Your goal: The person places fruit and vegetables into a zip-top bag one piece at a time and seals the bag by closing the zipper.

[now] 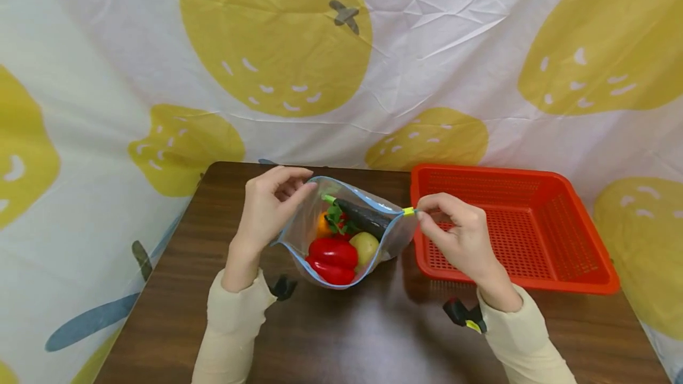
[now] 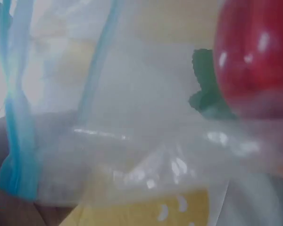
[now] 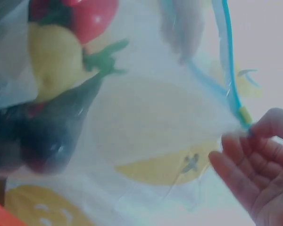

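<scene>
A clear zip bag (image 1: 392, 245) with blue zip strips and a yellow slider (image 1: 408, 211) hangs with its mouth spread wide. Inside lie a red bell pepper (image 1: 332, 259), a dark eggplant (image 1: 363, 217) with a green stem, a round yellowish potato-like item (image 1: 365, 248), green leaves (image 1: 335, 218) and something orange (image 1: 322, 227). My left hand (image 1: 269, 203) pinches the bag's rim at its far left side. At the right corner, beside the slider, my right hand (image 1: 461, 239) pinches the bag's end between thumb and forefinger. The left wrist view shows the left fingers only partly, behind plastic.
A red perforated plastic basket (image 1: 573, 242) stands to the right on the dark wooden table (image 1: 176, 313), close to my right hand. Behind the table hangs a white cloth (image 1: 427, 34) printed with yellow fruit.
</scene>
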Action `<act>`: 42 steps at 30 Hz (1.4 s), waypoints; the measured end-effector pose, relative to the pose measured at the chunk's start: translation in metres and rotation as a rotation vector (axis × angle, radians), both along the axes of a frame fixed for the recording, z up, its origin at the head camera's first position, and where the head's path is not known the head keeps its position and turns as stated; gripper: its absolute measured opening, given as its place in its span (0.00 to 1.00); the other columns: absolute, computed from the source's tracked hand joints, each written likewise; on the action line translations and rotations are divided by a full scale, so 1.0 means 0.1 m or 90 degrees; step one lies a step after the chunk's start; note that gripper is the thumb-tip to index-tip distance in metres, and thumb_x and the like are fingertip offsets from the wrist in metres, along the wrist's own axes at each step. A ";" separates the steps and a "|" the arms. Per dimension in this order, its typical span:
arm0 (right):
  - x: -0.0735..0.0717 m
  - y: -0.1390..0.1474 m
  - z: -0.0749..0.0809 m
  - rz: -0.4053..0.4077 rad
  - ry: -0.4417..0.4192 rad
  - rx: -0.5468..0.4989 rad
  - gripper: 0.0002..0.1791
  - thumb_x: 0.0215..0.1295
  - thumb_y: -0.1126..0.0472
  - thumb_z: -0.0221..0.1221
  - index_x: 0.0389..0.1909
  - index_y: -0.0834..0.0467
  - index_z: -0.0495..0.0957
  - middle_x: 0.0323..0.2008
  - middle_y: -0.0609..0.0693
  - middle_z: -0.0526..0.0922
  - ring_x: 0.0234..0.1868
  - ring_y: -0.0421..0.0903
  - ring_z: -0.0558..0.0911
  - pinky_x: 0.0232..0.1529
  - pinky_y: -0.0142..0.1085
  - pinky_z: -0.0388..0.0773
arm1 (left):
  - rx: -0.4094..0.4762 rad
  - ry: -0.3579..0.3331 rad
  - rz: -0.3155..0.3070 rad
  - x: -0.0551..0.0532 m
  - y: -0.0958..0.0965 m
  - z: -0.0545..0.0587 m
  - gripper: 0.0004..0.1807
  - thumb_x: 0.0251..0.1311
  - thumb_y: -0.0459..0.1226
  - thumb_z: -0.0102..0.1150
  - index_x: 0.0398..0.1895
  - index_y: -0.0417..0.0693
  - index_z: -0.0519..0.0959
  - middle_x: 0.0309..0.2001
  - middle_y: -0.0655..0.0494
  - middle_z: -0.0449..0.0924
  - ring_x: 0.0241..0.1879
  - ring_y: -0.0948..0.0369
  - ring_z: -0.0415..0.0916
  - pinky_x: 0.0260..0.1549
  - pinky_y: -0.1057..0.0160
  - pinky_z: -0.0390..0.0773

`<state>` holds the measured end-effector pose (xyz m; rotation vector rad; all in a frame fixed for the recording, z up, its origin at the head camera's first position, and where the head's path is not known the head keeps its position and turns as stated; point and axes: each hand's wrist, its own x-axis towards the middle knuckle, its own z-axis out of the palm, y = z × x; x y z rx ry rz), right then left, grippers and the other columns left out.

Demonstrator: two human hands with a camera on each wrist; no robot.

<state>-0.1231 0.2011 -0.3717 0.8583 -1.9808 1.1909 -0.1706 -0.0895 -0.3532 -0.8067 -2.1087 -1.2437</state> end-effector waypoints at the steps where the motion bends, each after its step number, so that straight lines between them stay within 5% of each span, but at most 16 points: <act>1: 0.02 -0.01 0.03 -0.013 0.001 -0.005 0.03 0.54 0.73 0.59 0.29 0.64 0.78 0.27 0.52 0.80 0.28 0.35 0.78 0.32 0.23 0.78 | -0.005 -0.023 -0.004 0.02 -0.02 -0.01 0.08 0.49 0.29 0.68 0.35 0.38 0.83 0.25 0.53 0.77 0.21 0.63 0.74 0.23 0.73 0.76; 9: 0.07 -0.02 0.16 -0.092 -0.037 -0.049 0.07 0.51 0.79 0.59 0.27 0.64 0.79 0.24 0.53 0.81 0.27 0.32 0.77 0.28 0.21 0.77 | -0.032 -0.202 -0.030 0.23 -0.31 -0.10 0.05 0.53 0.31 0.66 0.34 0.41 0.81 0.28 0.55 0.80 0.26 0.64 0.76 0.26 0.69 0.77; 17: 0.05 0.00 0.16 -0.121 -0.089 -0.101 0.03 0.53 0.77 0.59 0.26 0.67 0.78 0.23 0.55 0.80 0.26 0.31 0.76 0.25 0.20 0.75 | -0.054 -0.186 -0.138 0.21 -0.43 -0.20 0.09 0.51 0.26 0.65 0.36 0.41 0.81 0.33 0.55 0.81 0.33 0.62 0.78 0.35 0.68 0.77; 30: 0.02 0.19 0.19 -0.092 -0.209 -0.176 0.03 0.58 0.77 0.57 0.28 0.69 0.77 0.21 0.50 0.79 0.22 0.40 0.80 0.29 0.27 0.80 | 0.088 -0.085 -0.082 0.07 -0.39 -0.21 0.08 0.47 0.18 0.62 0.27 0.36 0.81 0.24 0.53 0.81 0.25 0.68 0.74 0.25 0.73 0.73; 35: 0.08 0.30 0.23 -0.057 -0.245 -0.197 0.02 0.60 0.77 0.55 0.29 0.72 0.76 0.21 0.49 0.80 0.22 0.40 0.80 0.30 0.28 0.80 | 0.146 -0.131 -0.061 0.08 -0.39 -0.17 0.05 0.52 0.18 0.58 0.28 0.32 0.78 0.23 0.62 0.79 0.23 0.69 0.73 0.25 0.74 0.73; 42: 0.19 0.39 0.23 0.017 -0.292 -0.247 0.03 0.61 0.77 0.53 0.30 0.75 0.74 0.21 0.52 0.79 0.23 0.43 0.79 0.31 0.29 0.80 | 0.228 -0.168 -0.111 0.14 -0.35 -0.12 0.03 0.58 0.19 0.51 0.28 0.26 0.73 0.21 0.57 0.77 0.23 0.64 0.75 0.26 0.71 0.78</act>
